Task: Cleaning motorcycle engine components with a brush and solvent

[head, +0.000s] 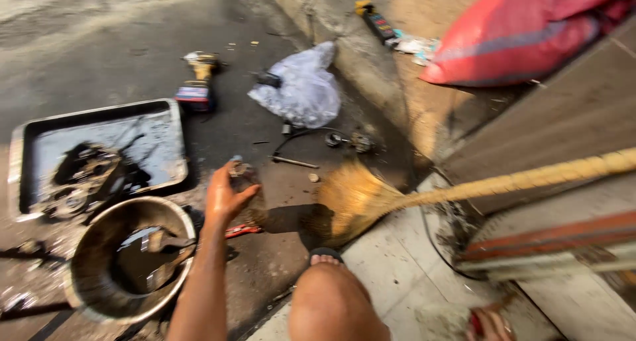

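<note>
My left hand (224, 198) reaches out over the oily ground, its fingers closed on a small dark greasy metal part (242, 175). Just under that hand a red-handled tool (242, 230) lies on the ground. A straw broom (351, 202) rests with its head right of the hand, and its long handle (530, 179) runs off to the right. My right hand (489, 324) shows only partly at the bottom edge, beside something red. Blur and cropping hide its grip. My knee (331, 304) and a sandalled foot (324, 256) are in the foreground.
A round metal bowl (83, 248) with dark oil and tools sits at lower left. Behind it is a metal tray (169, 126) with greasy parts. Farther off are a cordless drill (197, 83), a white plastic bag (301, 89), loose small parts (344, 141), a concrete curb and a red sack (523, 30).
</note>
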